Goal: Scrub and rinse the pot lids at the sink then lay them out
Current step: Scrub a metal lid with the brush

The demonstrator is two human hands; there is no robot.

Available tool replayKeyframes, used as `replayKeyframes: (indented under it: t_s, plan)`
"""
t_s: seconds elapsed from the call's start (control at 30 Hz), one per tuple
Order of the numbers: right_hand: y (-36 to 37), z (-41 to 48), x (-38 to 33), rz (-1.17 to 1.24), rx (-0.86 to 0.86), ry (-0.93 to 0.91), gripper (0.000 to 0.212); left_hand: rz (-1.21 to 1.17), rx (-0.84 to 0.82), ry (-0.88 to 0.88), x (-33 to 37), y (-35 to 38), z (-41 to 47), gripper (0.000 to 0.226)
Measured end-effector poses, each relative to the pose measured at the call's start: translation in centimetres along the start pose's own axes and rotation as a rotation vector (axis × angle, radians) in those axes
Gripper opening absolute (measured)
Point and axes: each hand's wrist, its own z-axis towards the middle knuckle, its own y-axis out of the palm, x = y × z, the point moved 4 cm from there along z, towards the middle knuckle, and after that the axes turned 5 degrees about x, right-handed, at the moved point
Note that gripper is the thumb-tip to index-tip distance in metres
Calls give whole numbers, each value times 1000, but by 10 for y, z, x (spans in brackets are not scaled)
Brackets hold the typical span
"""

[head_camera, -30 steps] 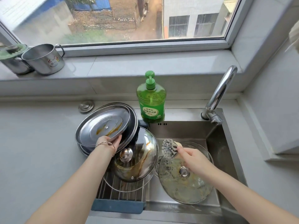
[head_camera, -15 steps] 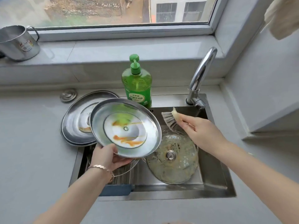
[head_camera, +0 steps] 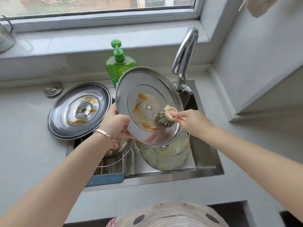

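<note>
My left hand (head_camera: pixel 115 124) grips the left rim of a steel pot lid (head_camera: pixel 144 89), tilted up over the sink with its orange-stained underside facing me. My right hand (head_camera: pixel 191 122) holds a round scrub brush (head_camera: pixel 164 118) whose bristles press on the lid's lower right. A second steel lid (head_camera: pixel 78 110) with orange smears lies on the sink's left edge. A soapy glass lid (head_camera: pixel 165 156) lies in the basin below. Another domed lid (head_camera: pixel 118 148) sits on the rack, mostly hidden by my left wrist.
A green dish-soap bottle (head_camera: pixel 118 66) stands behind the held lid. The curved tap (head_camera: pixel 185 51) rises at the sink's back right. A sink plug (head_camera: pixel 53 89) lies on the counter at left. A metal pot (head_camera: pixel 5 36) sits on the windowsill. A wire rack with blue end (head_camera: pixel 108 177) spans the basin's left.
My left hand lifted the stained steel lid off the stack and tilted it over the sink. My right hand brought the brush from the glass lid onto this lid.
</note>
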Motion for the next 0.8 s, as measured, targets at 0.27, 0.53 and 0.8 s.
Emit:
replayKeyframes:
  t_s: [0.27, 0.53, 0.8]
  plan:
    - [-9, -10, 9, 136, 122, 41, 28, -30, -34, 54, 11, 12, -10, 59]
    - [-25, -7, -6, 217, 198, 35, 29, -116, -44, 26, 2, 26, -17, 64]
    - [-20, -22, -9, 393, 161, 8, 29, -116, -14, 94, 7, 26, -21, 66]
